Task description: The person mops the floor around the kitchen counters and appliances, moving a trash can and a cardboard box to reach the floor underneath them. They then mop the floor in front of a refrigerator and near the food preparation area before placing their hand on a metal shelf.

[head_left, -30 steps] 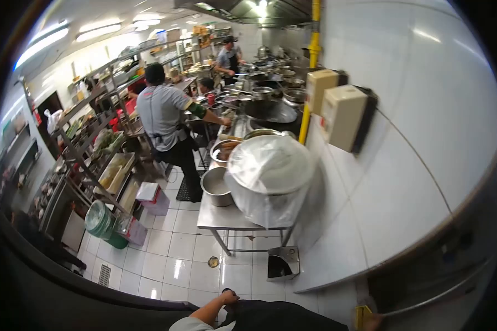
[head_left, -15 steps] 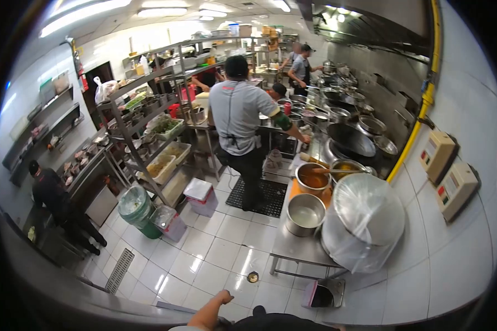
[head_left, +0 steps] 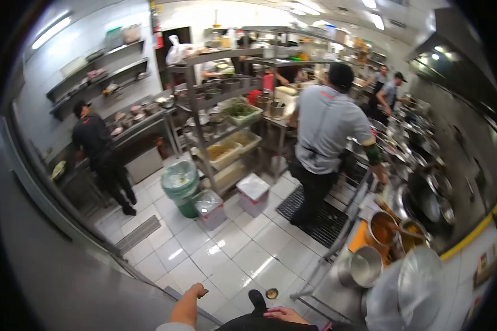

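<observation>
My left hand (head_left: 196, 290) is held out low in front of me over the tiled floor, its fingers curled in and nothing visible in them. Close against my dark clothing at the bottom edge is my right hand (head_left: 286, 314), fingers stretched out, holding nothing. Between the two hands my black shoe (head_left: 256, 299) shows on the tiles. A small round floor drain (head_left: 271, 293) lies just beyond the right hand. Neither hand touches any kitchenware.
A grey door (head_left: 66, 237) fills the left side. On the right a steel table bears a pot (head_left: 361, 267), a pot of orange sauce (head_left: 382, 228) and a plastic-wrapped container (head_left: 419, 287). A person (head_left: 331, 127) stands ahead; another (head_left: 100, 149) works left. A green bin (head_left: 180, 187) stands mid-floor.
My view has swung left, so the room has shifted to the right and more of the door shows. My right hand has come into sight.
</observation>
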Tool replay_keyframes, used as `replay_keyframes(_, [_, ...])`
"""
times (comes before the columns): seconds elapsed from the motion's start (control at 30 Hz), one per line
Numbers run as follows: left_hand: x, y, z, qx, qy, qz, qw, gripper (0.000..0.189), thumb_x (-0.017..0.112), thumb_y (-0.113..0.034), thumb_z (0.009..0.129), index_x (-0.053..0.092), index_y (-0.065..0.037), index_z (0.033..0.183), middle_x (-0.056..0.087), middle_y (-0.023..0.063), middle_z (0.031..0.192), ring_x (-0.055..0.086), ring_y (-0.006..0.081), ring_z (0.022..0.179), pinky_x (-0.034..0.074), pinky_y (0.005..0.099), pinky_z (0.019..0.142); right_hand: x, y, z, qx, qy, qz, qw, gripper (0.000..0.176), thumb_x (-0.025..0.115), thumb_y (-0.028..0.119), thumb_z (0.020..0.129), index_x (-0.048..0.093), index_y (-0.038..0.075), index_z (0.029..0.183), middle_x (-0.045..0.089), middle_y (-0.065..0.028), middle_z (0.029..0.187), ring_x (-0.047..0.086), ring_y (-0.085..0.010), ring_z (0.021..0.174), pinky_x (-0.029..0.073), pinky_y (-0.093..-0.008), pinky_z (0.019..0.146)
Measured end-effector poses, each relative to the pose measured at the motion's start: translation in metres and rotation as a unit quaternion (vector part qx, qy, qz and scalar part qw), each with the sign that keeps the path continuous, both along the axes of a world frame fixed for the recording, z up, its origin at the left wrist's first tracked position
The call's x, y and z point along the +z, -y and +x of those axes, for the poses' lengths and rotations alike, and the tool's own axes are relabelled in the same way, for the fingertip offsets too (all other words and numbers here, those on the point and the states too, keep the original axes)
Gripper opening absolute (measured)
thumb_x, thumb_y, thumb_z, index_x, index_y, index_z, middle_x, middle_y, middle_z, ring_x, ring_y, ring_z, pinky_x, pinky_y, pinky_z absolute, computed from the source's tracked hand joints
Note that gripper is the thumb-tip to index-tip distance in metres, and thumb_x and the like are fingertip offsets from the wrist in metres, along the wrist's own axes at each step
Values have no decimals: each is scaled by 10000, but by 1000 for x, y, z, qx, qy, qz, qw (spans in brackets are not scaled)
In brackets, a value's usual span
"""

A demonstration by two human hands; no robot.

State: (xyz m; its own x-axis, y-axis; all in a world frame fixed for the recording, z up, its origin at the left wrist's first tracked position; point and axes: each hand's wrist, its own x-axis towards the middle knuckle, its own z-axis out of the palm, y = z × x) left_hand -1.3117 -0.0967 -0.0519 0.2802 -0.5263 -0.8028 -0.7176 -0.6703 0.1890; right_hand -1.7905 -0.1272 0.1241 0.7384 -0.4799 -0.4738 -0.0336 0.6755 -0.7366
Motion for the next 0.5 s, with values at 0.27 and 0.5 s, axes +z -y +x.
replay_keyframes(0.27, [20, -116, 72, 232, 63, -18, 971, 438, 638, -360, 884, 699, 61, 783, 711, 210, 767, 674, 303, 590, 567, 416, 599, 2, 234, 103, -37, -69, -140, 987, 316, 646, 187, 967, 590, -9, 1209, 714, -158, 1099, 708, -248, 988, 565, -341, 835])
replay_keyframes(0.5, [-21, -129, -5, 472, -80, -34, 877, 353, 629, -333, 898, 721, 3, 951, 721, 161, 905, 692, 275, 670, 570, 442, 588, 80, 389, 308, 16, 9, -276, 961, 268, 616, 173, 983, 611, 4, 1191, 717, -122, 1025, 701, -203, 924, 566, -327, 796])
